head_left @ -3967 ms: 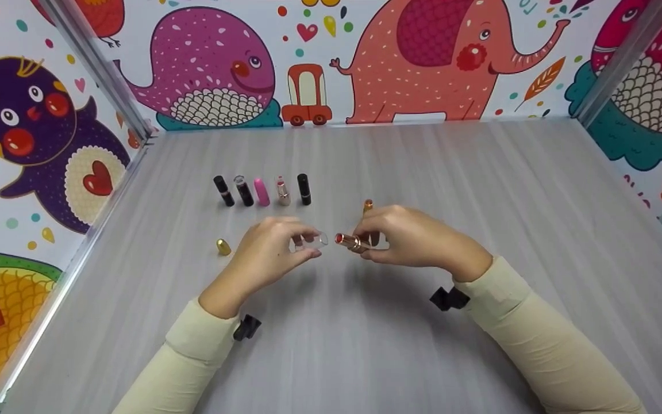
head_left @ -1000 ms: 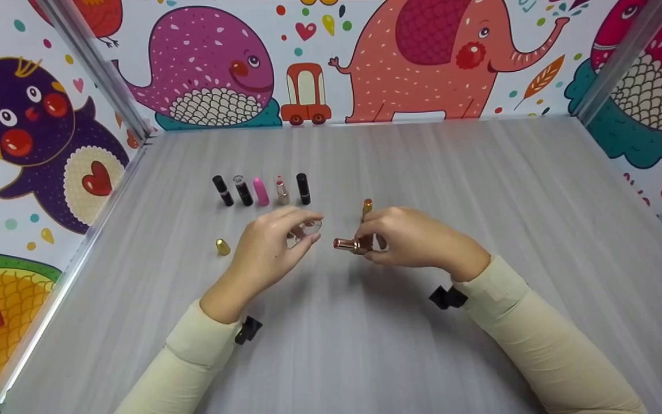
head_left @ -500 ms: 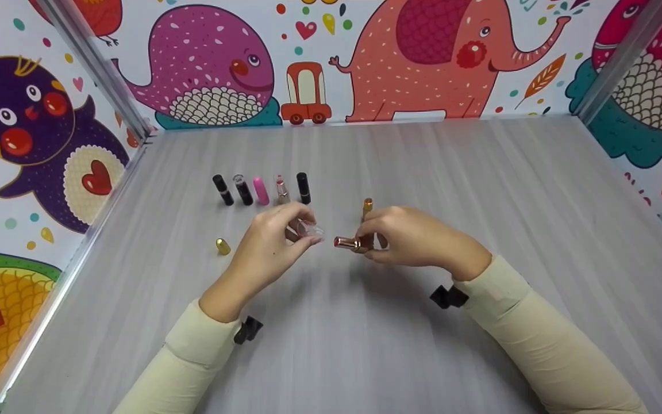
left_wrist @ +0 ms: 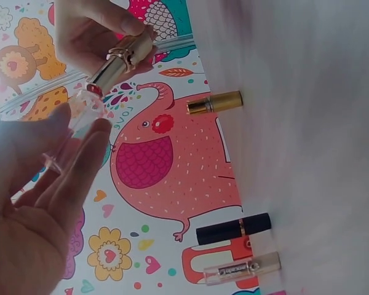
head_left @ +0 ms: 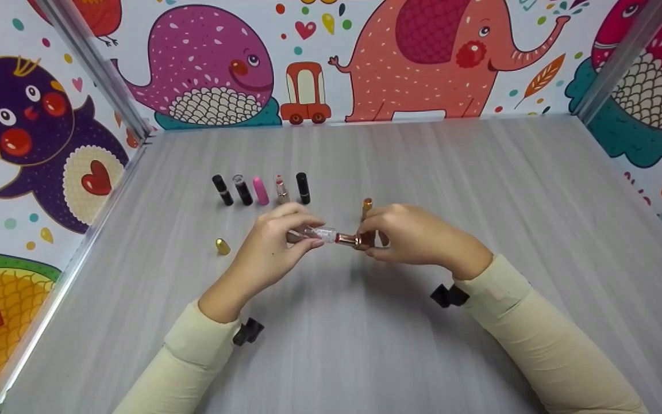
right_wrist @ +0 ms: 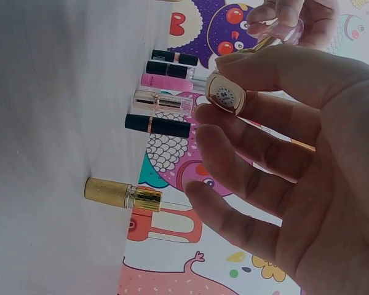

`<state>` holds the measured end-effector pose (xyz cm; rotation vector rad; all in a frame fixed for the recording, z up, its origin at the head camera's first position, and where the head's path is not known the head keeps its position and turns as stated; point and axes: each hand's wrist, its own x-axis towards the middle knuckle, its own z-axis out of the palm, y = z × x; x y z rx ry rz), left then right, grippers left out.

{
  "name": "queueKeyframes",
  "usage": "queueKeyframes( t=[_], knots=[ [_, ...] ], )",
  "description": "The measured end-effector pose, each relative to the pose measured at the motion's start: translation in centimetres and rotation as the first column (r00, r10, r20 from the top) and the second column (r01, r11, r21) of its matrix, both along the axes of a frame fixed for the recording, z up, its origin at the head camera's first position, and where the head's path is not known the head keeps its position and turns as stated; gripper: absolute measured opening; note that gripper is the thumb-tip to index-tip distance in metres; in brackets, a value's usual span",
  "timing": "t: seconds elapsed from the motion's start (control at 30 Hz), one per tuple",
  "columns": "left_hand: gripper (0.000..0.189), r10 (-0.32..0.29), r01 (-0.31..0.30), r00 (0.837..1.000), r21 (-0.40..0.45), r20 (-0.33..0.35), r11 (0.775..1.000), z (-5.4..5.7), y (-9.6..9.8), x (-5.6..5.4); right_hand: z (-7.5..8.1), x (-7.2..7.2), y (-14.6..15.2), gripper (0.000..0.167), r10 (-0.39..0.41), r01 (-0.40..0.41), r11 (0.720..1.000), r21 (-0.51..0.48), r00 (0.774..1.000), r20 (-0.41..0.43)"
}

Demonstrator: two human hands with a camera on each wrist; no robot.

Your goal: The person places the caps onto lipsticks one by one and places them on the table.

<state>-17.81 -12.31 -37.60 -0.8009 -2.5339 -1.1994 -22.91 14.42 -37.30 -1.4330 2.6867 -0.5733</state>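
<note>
My left hand point(head_left: 276, 247) pinches a clear lipstick cap point(head_left: 325, 233) between thumb and fingers. My right hand point(head_left: 417, 236) grips the gold base of a lipstick point(head_left: 347, 240), its red end pointing left. In the head view the cap's mouth meets the lipstick's red end, roughly in line with it; the left wrist view also shows the cap point(left_wrist: 89, 110) at the tip of the lipstick tube point(left_wrist: 120, 61). The round label on the base's underside point(right_wrist: 225, 96) faces the right wrist camera. Behind the right hand, a gold lipstick point(head_left: 367, 206) without its cap stands upright, partly hidden.
Further back on the grey table point(head_left: 451, 167) several lipsticks stand in a row: a black one point(head_left: 222, 190), a clear-topped black one point(head_left: 243, 190), a pink one point(head_left: 260, 191), a clear-capped one point(head_left: 281, 190) and another black one point(head_left: 303, 188). A gold cap point(head_left: 223, 246) sits left of the left hand.
The clear cap has been turned in the left fingers, and its open end now meets the lipstick. Half a second ago a gap lay between them. The right hand has hardly moved.
</note>
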Motion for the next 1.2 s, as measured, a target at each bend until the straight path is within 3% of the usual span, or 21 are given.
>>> queueKeyframes(
  t=[0.3, 0.5, 0.9, 1.2],
  knots=[
    [0.019, -0.050, 0.050, 0.999, 0.050, 0.010, 0.997, -0.19, 0.19, -0.09, 0.32, 0.33, -0.01, 0.016, 0.002, -0.002, 1.000, -0.019, 1.000, -0.018],
    [0.017, -0.078, 0.078, 0.997, 0.039, 0.013, 0.996, -0.48, 0.35, -0.07, 0.40, 0.53, -0.20, 0.016, 0.026, -0.028, 0.999, -0.046, 0.998, -0.055],
    [0.023, -0.046, 0.044, 0.999, -0.070, -0.021, 0.997, -0.84, 0.29, -0.11, 0.47, 0.82, -0.33, 0.014, 0.050, -0.060, 0.993, -0.101, 0.994, -0.094],
    [0.019, -0.057, 0.053, 0.997, -0.081, -0.045, 0.995, -0.84, 0.26, -0.11, 0.49, 0.96, -0.31, 0.023, 0.050, -0.061, 0.993, -0.105, 0.994, -0.100]
  ],
)
